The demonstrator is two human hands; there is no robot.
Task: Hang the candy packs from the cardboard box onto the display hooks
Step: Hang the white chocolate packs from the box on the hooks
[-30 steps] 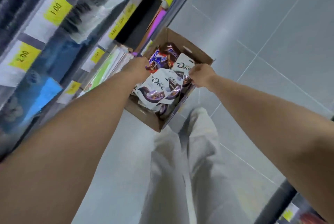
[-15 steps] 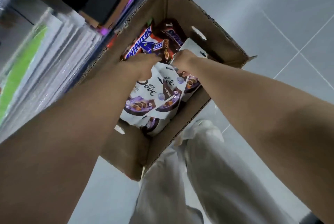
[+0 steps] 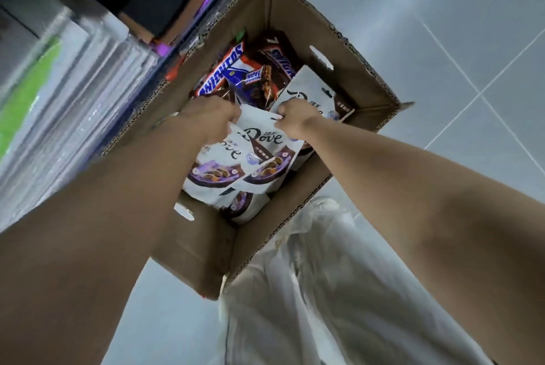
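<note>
Grey tiled floor (image 3: 448, 28) fills the right side and the upper right of the frame, bare of goods and crossed by pale grout lines. This is the widest open stretch beside the box. A blurred shelf unit (image 3: 59, 105) takes up the left side, with dark and purple goods at the top centre; what it carries cannot be made out. The person's legs in pale trousers (image 3: 324, 291) run from the lower centre to the bottom edge, just right of the box's near corner.

The cardboard box (image 3: 356, 75) lies at an angle through the centre, its open top facing the camera. Its left long wall is close along the shelf unit and its right long wall borders the free floor. The corrugated rims stand up all round, and a hand-hole is cut in each of the far and near end walls.

Snickers packs (image 3: 224, 75) fill the far end of the box, in the upper centre. White Dove packs lie over the middle and near end. One Dove pack (image 3: 315, 90) leans against the right wall with its hang hole showing, and another (image 3: 212, 173) lies lower left under the top one.

The top Dove pack (image 3: 265, 143) sits in the middle of the box. The left hand (image 3: 212, 117) grasps its upper left corner with curled fingers, and the right hand (image 3: 295, 118) pinches its upper right edge. Both forearms reach in over the rims.
</note>
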